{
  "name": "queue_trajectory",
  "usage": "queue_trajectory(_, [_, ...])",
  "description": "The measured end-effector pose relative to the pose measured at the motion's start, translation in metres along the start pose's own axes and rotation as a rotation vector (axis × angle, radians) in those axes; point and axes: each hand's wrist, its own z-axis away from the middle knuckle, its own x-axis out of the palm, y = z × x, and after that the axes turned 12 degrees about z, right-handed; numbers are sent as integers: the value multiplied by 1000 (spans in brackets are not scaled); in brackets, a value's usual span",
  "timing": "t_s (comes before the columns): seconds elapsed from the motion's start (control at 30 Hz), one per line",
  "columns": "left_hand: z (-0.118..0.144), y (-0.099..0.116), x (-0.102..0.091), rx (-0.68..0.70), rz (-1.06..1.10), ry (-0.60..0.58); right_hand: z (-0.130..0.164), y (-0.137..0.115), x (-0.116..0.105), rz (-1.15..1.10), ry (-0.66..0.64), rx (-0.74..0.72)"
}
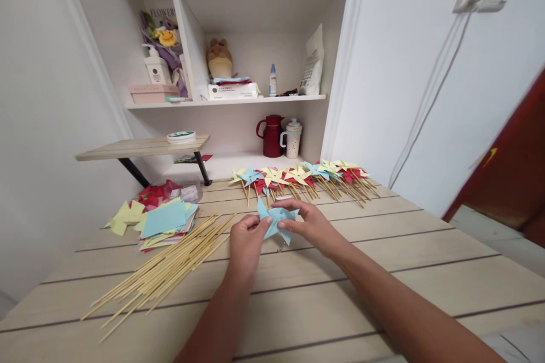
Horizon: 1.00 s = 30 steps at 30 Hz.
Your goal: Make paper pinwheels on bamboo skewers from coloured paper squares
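Both hands [276, 229] pinch a blue paper pinwheel [276, 220], bamboo sticks [162, 269] left, finished pinwheels [302, 177] behind.

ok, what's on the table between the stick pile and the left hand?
Head view: nothing. Bare wooden table separates the bamboo sticks from the left hand, which pinches the blue paper pinwheel with the right hand.

Bright, even light, soft shadows, with wide-angle bending and blur at the edges

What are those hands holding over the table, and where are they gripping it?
A blue paper pinwheel: the left hand pinches its left edge, the right hand its right side.
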Motion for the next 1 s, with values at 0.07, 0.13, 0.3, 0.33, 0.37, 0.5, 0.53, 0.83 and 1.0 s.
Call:
queue_trajectory(0.07, [0, 0, 1, 25, -34, -1, 0, 2, -1, -20, 17, 23])
queue_trajectory(0.13, [0, 0, 1, 46, -59, -8, -1, 4, -2, -48, 25, 42])
queue_trajectory(0.3, [-1, -1, 1, 94, -104, -7, -2, 7, -1, -87, 23, 64])
queue_trajectory(0.33, [-1, -1, 1, 100, -106, -7, -2, 6, -1, -85, 22, 61])
queue_trajectory(0.37, [-1, -1, 2, 105, -105, -7, -2, 6, 0, -79, 18, 58])
queue_trajectory(0.5, [-1, 1, 4, 116, -104, -15, -2, 4, 1, -19, -6, 47])
queue_trajectory(0.53, [-1, 1, 4, 119, -106, -15, -2, 4, 1, -2, -12, 42])
queue_trajectory(0.83, [0, 3, 3, 7, -80, -90, -2, 3, 3, 62, 22, 106])
queue_trajectory(1.0, [1, 5, 1, -91, -57, -139, -3, 6, 4, -121, 66, 195])
